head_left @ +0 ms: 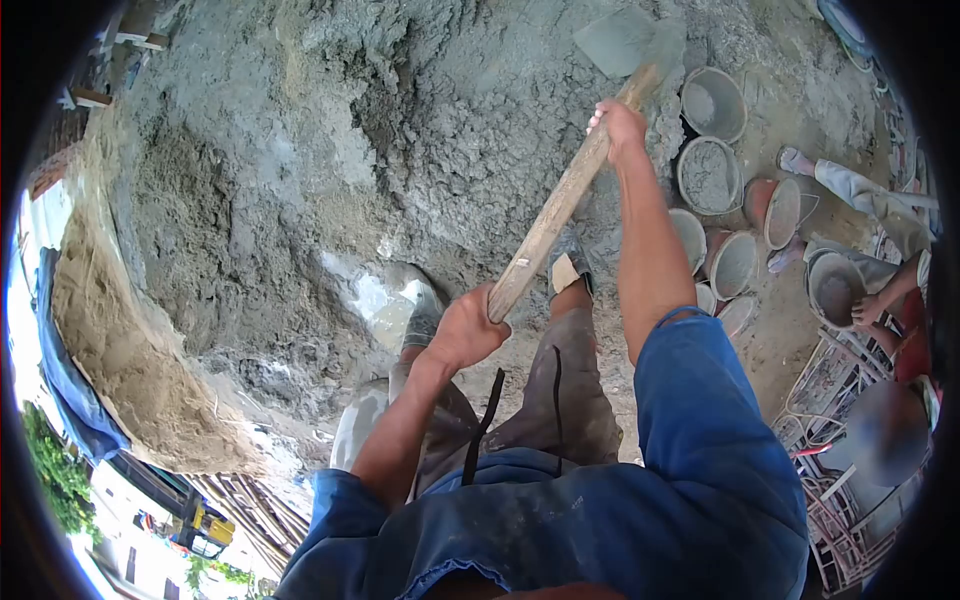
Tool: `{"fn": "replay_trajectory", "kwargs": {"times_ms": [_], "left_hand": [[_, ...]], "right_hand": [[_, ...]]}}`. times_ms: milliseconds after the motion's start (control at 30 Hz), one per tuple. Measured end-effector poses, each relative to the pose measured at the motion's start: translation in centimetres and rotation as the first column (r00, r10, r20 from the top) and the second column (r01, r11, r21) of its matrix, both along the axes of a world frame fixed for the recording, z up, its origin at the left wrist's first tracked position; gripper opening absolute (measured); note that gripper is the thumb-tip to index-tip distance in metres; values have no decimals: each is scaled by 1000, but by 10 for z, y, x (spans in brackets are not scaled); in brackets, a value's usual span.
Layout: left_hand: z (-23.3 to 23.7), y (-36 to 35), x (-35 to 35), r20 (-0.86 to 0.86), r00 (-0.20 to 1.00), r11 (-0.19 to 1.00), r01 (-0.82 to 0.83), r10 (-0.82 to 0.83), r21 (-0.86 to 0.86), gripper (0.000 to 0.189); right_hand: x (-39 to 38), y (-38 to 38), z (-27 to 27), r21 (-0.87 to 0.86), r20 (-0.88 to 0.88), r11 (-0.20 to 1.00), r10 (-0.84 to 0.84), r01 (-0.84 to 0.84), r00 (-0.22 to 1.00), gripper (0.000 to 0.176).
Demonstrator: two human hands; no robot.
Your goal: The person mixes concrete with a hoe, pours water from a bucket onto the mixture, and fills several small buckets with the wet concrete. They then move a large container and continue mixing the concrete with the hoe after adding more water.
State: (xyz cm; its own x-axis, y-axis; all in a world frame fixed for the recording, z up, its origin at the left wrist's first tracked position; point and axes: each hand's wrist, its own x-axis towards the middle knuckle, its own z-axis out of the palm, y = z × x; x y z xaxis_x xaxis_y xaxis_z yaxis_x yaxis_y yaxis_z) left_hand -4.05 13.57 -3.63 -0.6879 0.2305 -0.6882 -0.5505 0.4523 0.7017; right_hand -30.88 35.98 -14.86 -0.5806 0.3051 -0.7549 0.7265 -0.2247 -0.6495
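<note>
My left hand (468,330) is wrapped round the near end of the wooden handle (560,205) of a hoe. Farther up, my right hand (622,128) grips the same handle near its head. The hoe's broad grey blade (614,42) lies at the top of the view, against wet grey mortar (450,150) and smeared with it. Part of the blade's edge blends into the mix, so how deep it sits cannot be told. My booted feet stand at the near edge of the mortar, below the handle.
Right of the hoe stand several buckets, among them a mortar-filled bucket (710,175) and a grey bucket (714,104). A co-worker at the right edge has a hand on another bucket (836,288). Metal frames (830,400) lie below. Sand (120,330) is heaped at left.
</note>
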Motion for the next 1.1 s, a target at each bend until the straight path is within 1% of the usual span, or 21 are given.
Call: {"fn": "replay_trajectory", "kwargs": {"times_ms": [33, 67, 133, 167, 233, 267, 367, 433, 467, 533, 600, 633, 700, 733, 867, 933, 967, 1000, 1033, 1067, 1100], "left_hand": [[40, -12, -2, 146, 989, 1000, -9, 10, -10, 35], [78, -21, 3, 295, 956, 1000, -6, 12, -18, 40], [131, -34, 23, 408, 911, 990, 107, -58, -97, 58], [146, -37, 19, 400, 915, 987, 117, -62, -113, 58], [181, -41, 9, 384, 923, 999, -35, 18, 37, 76], [200, -36, 2, 394, 919, 999, -39, 27, 24, 76], [236, -4, -69, 380, 924, 976, -122, 46, 179, 83], [250, 18, -103, 141, 990, 900, -56, -6, 433, 83], [256, 32, -119, 150, 989, 898, -56, -11, 436, 83], [267, 64, -153, 55, 998, 694, -20, -28, 720, 85], [276, 101, -185, -23, 995, 654, 82, -98, 752, 90], [282, 119, -198, -102, 982, 612, 179, -159, 770, 96], [299, 149, -219, -148, 964, 559, 249, -219, 791, 93], [305, 161, -227, -184, 947, 515, 299, -262, 803, 91], [317, 188, -229, -125, 957, 384, 221, -260, 896, 97], [313, 176, -230, -106, 911, 336, 253, -399, 907, 98], [304, 169, -225, -165, 916, 378, 309, -366, 873, 99], [292, 159, -218, -221, 917, 420, 354, -333, 835, 100], [279, 146, -213, -170, 905, 566, 381, -389, 731, 101], [263, 133, -211, -103, 895, 688, 404, -434, 603, 102], [242, 127, -217, 223, 794, 794, 450, -565, 408, 99]], "right_hand": [[13, -17, -20, -6, 101, 999, 47, -47, 994, 8], [52, -37, -43, -127, 214, 991, 77, -50, 974, 8], [130, -75, -77, -303, 350, 953, 126, -15, 928, 4], [142, -83, -70, -358, 379, 933, 120, 26, 918, 4], [146, -93, -54, -428, 421, 900, 125, 76, 898, 4], [140, -85, -46, -504, 422, 863, 199, 46, 884, 6], [92, -60, -21, -590, 383, 807, 255, 23, 888, 11], [67, -35, 5, -641, 343, 767, 320, -28, 883, 10], [51, -22, 20, -673, 375, 739, 305, 31, 876, 12], [25, 12, 35, -720, 402, 685, 282, 111, 871, 12], [1, 54, 61, -817, 434, 524, 286, 240, 854, 13], [-8, 76, 69, -813, 430, 530, 269, 240, 862, 13], [-22, 114, 87, -851, 449, 386, 184, 355, 874, 13], [-30, 133, 98, -846, 463, 371, 157, 382, 872, 14], [-61, 204, 146, -844, 423, 391, 68, 366, 903, 10], [-71, 228, 165, -747, 275, 618, -49, 245, 960, 10], [-75, 236, 167, -743, 271, 625, -49, 241, 961, 10], [-77, 243, 165, -633, 194, 751, -78, 186, 978, 10], [-77, 248, 161, -498, 119, 857, -88, 136, 989, 11], [-75, 240, 160, -416, 94, 887, -176, 199, 980, 10], [-73, 237, 141, -402, 105, 896, -160, 189, 981, 10]]}}
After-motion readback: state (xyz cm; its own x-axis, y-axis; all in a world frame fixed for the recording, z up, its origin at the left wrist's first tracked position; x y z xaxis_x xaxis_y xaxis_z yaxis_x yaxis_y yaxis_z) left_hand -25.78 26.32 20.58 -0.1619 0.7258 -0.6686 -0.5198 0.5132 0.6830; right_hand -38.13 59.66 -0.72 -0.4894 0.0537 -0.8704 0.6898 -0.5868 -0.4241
